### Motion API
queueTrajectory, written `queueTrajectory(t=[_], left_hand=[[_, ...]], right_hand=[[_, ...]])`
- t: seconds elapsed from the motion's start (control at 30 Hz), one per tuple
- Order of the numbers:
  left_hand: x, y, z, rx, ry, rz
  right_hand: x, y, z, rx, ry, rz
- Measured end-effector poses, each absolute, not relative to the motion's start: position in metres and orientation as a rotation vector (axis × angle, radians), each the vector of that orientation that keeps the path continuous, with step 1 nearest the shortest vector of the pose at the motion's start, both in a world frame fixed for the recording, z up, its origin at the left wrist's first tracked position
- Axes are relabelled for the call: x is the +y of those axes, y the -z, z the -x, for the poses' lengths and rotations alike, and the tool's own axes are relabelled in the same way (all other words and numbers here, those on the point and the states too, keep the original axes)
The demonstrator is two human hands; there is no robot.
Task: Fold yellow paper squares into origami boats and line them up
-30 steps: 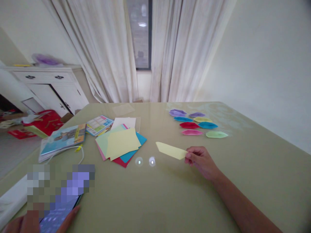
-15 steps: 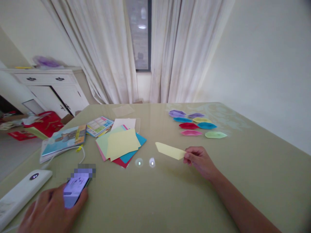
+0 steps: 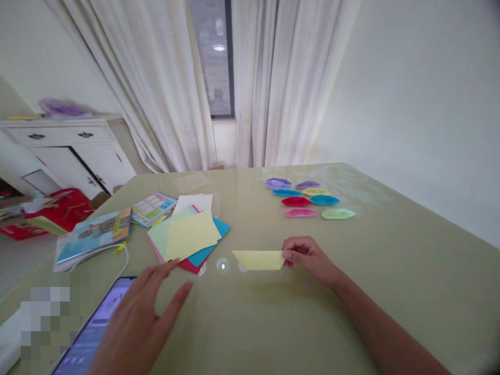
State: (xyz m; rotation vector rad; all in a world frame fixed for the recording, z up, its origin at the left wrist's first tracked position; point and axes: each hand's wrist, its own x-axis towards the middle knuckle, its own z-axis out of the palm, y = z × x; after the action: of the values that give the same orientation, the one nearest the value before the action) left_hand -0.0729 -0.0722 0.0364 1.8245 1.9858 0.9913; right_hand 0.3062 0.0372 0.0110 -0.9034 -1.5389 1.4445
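Observation:
A folded strip of pale yellow paper [image 3: 258, 260] is pinched at its right end by my right hand [image 3: 307, 258], held just above the table. My left hand [image 3: 142, 312] has its thumb and fingers apart and holds nothing. It reaches over a lit phone [image 3: 96, 325] that lies at the lower left, covering part of it. Beyond the left fingertips is a fanned pile of coloured paper sheets [image 3: 191, 235], with pale yellow on top and green, blue, red and pink edges showing.
Several folded paper boats [image 3: 297, 201] in different colours stand at the back right of the table [image 3: 250, 323]. Booklets [image 3: 94, 237] and a card sheet [image 3: 153, 208] lie at the left, near a white cable [image 3: 127, 260]. A white device [image 3: 11, 333], partly pixelated, sits at the left edge.
My left hand has let go of the phone, which now lies on the table, and has moved right with fingers spread. The yellow strip has turned level and shifted slightly left.

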Motion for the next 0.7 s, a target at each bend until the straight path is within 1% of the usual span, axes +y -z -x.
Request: queueTrajectory(t=[0.1,0.17,0.2,0.37,0.5,0.7], left_hand=[[-0.04,-0.048,0.012,1.473,-1.051,-1.51],[-0.019,-0.049,-0.011,1.126,-1.058,-1.301],[-0.01,-0.046,-0.017,1.061,-1.046,-1.264],[0.01,-0.019,-0.017,0.911,-1.075,-1.055],[0.008,0.0,-0.015,0.856,-1.115,-0.862],[0.008,0.005,-0.023,0.821,-1.177,-0.689]], right_hand=[[0.038,-0.014,-0.301,-1.521,-1.465,0.871],[0.042,-0.019,-0.299,-1.498,-1.479,0.861],[0.045,-0.022,-0.299,-1.486,-1.487,0.86],[0.062,-0.031,-0.298,-1.425,-1.545,0.883],[0.063,-0.019,-0.292,-1.346,-1.616,0.881],[0.05,-0.008,-0.289,-1.28,-1.678,0.841]])
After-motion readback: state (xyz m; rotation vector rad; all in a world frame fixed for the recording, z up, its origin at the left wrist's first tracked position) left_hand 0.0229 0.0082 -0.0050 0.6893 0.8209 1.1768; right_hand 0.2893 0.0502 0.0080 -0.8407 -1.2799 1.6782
